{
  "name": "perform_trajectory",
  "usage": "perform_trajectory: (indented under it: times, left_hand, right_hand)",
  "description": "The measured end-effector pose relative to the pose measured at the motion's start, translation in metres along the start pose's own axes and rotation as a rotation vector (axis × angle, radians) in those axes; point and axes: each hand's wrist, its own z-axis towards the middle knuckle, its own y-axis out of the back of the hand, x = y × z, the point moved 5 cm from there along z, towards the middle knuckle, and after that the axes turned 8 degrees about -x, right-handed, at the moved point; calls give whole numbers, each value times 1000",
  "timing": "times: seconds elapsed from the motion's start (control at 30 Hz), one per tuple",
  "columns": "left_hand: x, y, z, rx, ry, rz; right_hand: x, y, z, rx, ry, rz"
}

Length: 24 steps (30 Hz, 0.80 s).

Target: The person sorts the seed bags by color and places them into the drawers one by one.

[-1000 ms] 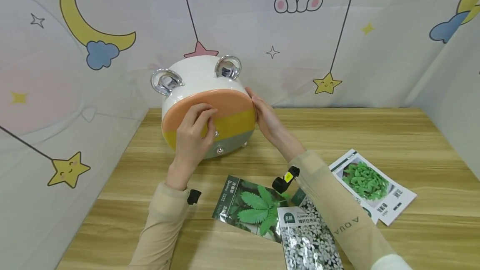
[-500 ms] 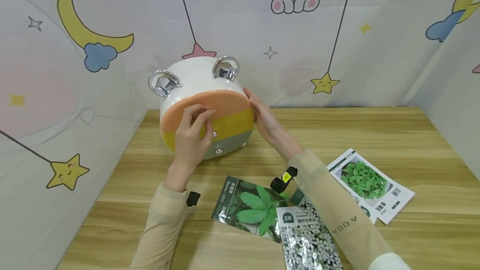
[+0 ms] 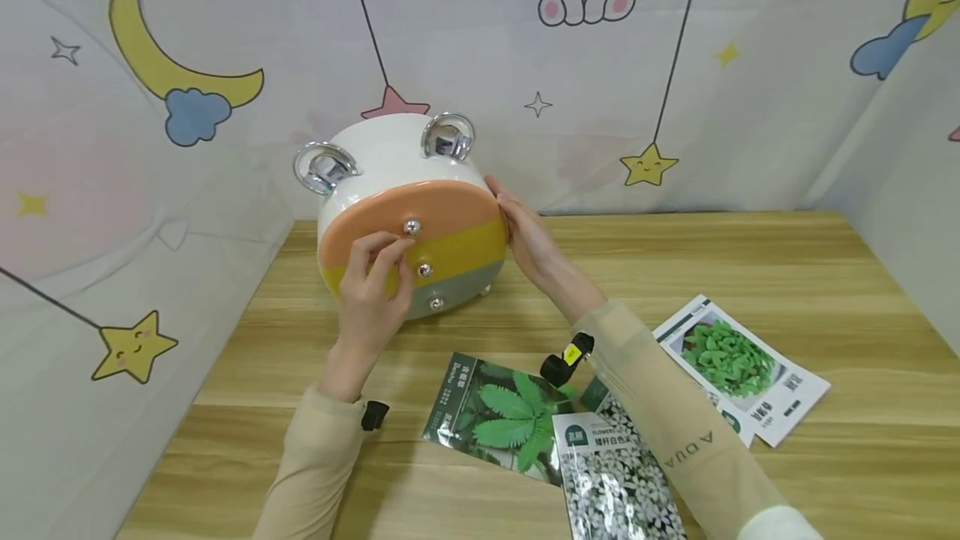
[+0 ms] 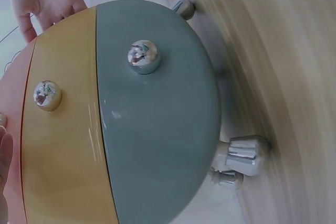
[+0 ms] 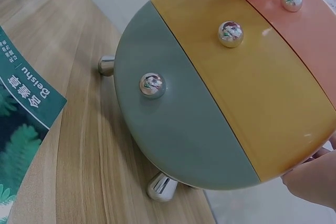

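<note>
- The glossy, rounded white cabinet, banded peach, mustard and grey-green in front, stood on tapered, silvery feet on the wood-grain table.
- The right hand lay along its side, fingers extended, probably to steady it.
- The left hand held nothing, fingers loosely bent near the round, mirror-bright top knob.

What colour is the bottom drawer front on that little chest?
The bottom drawer front is muted grey-green, shown best in the right wrist view.
</note>
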Motion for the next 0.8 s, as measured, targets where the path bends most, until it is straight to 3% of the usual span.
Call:
perform_trajectory:
  times: [0.2,0.4,0.8]
  left_hand:
    - [-3,2,-11,69,-87,38]
    - [-5,-1,-22,178,-111,66]
    - [-4,-6,-31,210,-122,119]
  right_hand:
    - [0,-1,0,3,-4,2]
    - [1,0,0,0,-7,4]
    - [0,0,1,3,-1,6]
